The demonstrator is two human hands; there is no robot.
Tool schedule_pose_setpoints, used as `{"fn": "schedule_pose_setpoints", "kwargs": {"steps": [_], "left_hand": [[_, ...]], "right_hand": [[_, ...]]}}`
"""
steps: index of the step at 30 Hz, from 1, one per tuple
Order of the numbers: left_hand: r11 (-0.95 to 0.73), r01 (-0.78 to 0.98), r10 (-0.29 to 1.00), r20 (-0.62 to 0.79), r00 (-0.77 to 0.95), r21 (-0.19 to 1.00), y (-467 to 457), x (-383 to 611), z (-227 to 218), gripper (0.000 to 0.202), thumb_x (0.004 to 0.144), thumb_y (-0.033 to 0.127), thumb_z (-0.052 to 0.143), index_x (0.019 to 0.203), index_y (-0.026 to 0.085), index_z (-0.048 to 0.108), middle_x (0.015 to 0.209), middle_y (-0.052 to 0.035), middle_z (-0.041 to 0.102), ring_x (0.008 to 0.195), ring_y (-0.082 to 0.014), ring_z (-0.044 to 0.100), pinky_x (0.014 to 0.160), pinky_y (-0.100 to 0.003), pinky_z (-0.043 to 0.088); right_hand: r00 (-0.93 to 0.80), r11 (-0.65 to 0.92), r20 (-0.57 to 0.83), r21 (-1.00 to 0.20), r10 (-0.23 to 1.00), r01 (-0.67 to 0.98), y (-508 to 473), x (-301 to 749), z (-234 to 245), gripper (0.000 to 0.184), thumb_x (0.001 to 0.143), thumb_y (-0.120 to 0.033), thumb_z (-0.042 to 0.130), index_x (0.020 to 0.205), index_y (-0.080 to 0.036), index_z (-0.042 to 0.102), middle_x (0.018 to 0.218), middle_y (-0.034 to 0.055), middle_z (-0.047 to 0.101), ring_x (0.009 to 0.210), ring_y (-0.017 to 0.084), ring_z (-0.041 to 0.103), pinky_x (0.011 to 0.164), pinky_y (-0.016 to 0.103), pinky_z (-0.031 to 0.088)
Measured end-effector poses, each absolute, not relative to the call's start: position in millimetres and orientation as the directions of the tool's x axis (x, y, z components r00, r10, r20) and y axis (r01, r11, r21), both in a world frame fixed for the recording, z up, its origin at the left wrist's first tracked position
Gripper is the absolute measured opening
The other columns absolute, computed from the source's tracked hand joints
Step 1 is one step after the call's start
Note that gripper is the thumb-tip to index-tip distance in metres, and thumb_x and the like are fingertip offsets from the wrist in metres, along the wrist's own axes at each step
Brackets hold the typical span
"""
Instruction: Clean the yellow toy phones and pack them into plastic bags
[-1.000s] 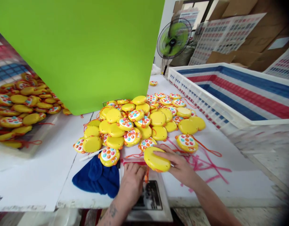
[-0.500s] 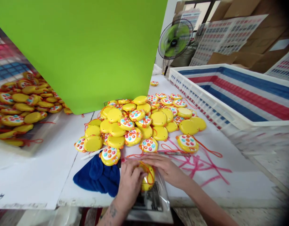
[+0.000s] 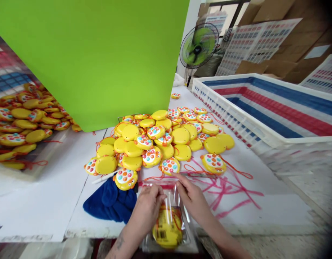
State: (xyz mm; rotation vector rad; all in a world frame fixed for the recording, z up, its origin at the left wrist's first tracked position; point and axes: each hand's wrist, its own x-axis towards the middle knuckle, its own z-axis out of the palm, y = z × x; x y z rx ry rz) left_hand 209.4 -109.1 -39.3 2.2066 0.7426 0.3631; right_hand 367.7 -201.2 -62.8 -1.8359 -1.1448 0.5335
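Note:
A clear plastic bag (image 3: pixel 170 197) lies at the table's front edge with a yellow toy (image 3: pixel 167 233) inside it. The toy's smooth side faces up under a printed barcode, and its orange cord shows through the plastic. My left hand (image 3: pixel 146 205) pinches the bag's upper left part, fingertips together. My right hand (image 3: pixel 195 201) grips the upper right edge, its index finger stretched out past the bag's mouth. Just left of the bag is a dark blue cloth (image 3: pixel 109 203). A toy (image 3: pixel 126 178) with a white, dotted face rests against the cloth.
Beyond my hands spreads a pile of yellow toys (image 3: pixel 132 148) with orange cords. Pink strips (image 3: pixel 222 190) lie to the right. A green panel (image 3: pixel 101 64) stands behind the pile. At right is a white crate (image 3: pixel 263 140) with a striped lining; more toys (image 3: pixel 24 124) fill a left container.
The yellow toy has slid down into the plastic bag, toward me. Both hands have moved from the toy to the bag's upper part.

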Motion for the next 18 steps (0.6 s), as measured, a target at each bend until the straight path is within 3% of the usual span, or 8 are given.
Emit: {"fn": "schedule_pose_setpoints", "kwargs": {"steps": [2, 5, 8, 10, 12, 15, 18], "left_hand": [[-0.528, 0.392, 0.643, 0.053, 0.764, 0.753, -111, 206, -39, 0.014, 0.090, 0.022, 0.046, 0.080, 0.019, 0.056, 0.080, -0.0051, 0.063, 0.082, -0.0218, 0.057, 0.076, -0.035, 0.045], [-0.462, 0.349, 0.758, 0.159, 0.632, 0.815, -110, 200, -44, 0.019, 0.088, 0.028, 0.050, 0.104, 0.019, 0.056, 0.108, -0.0106, 0.061, 0.104, -0.0252, 0.053, 0.092, -0.042, 0.041], [-0.186, 0.256, 0.844, 0.021, 0.536, 0.949, -108, 196, -50, 0.047, 0.086, 0.035, 0.051, 0.128, 0.018, 0.039, 0.130, -0.0155, 0.049, 0.112, -0.0257, 0.051, 0.090, -0.040, 0.044], [0.045, 0.178, 0.798, -0.142, 0.585, 0.983, -107, 196, -52, 0.050, 0.085, 0.040, 0.054, 0.127, 0.018, 0.039, 0.124, -0.0147, 0.054, 0.103, -0.0239, 0.057, 0.083, -0.036, 0.048], [0.184, 0.133, 0.729, -0.226, 0.646, 0.974, -108, 198, -53, 0.040, 0.082, 0.044, 0.056, 0.110, 0.016, 0.050, 0.102, -0.0097, 0.062, 0.089, -0.0207, 0.060, 0.077, -0.032, 0.048], [0.229, 0.096, 0.726, -0.236, 0.646, 0.969, -110, 202, -54, 0.033, 0.080, 0.049, 0.058, 0.080, 0.017, 0.052, 0.072, -0.0004, 0.057, 0.068, -0.0146, 0.055, 0.065, -0.025, 0.045], [0.224, 0.057, 0.730, -0.206, 0.652, 0.973, -112, 205, -52, 0.030, 0.082, 0.047, 0.056, 0.083, 0.017, 0.052, 0.070, 0.0006, 0.058, 0.062, -0.0130, 0.052, 0.059, -0.023, 0.042]], "right_hand": [[0.514, -0.171, 0.068, -0.899, 0.855, 0.404, -200, 363, -60, 0.035, 0.093, -0.032, 0.038, 0.119, -0.017, 0.056, 0.079, 0.0063, 0.071, 0.070, 0.021, 0.068, 0.065, 0.034, 0.055], [0.549, -0.124, 0.063, -0.947, 0.834, 0.298, -202, 358, -58, 0.033, 0.093, -0.034, 0.039, 0.118, -0.019, 0.055, 0.070, 0.0032, 0.069, 0.061, 0.019, 0.067, 0.058, 0.030, 0.056], [0.590, -0.059, 0.137, -0.952, 0.796, 0.301, -205, 356, -57, 0.028, 0.093, -0.034, 0.042, 0.114, -0.022, 0.057, 0.071, 0.0028, 0.070, 0.064, 0.019, 0.068, 0.058, 0.029, 0.057], [0.598, -0.034, 0.177, -0.945, 0.782, 0.324, -206, 355, -58, 0.027, 0.094, -0.032, 0.042, 0.113, -0.023, 0.058, 0.072, 0.0031, 0.070, 0.063, 0.018, 0.068, 0.057, 0.029, 0.058], [0.586, -0.029, 0.216, -0.925, 0.781, 0.379, -206, 356, -58, 0.026, 0.094, -0.030, 0.041, 0.113, -0.022, 0.057, 0.080, 0.0048, 0.072, 0.064, 0.018, 0.068, 0.059, 0.029, 0.058], [0.528, -0.014, 0.366, -0.812, 0.766, 0.583, -202, 360, -55, 0.028, 0.093, -0.024, 0.043, 0.117, -0.021, 0.056, 0.105, 0.0094, 0.069, 0.089, 0.022, 0.068, 0.077, 0.037, 0.058], [0.333, 0.081, 0.537, -0.606, 0.775, 0.791, -196, 362, -47, 0.032, 0.090, -0.017, 0.048, 0.120, -0.023, 0.055, 0.113, 0.0085, 0.066, 0.109, 0.025, 0.057, 0.092, 0.045, 0.050]]}}
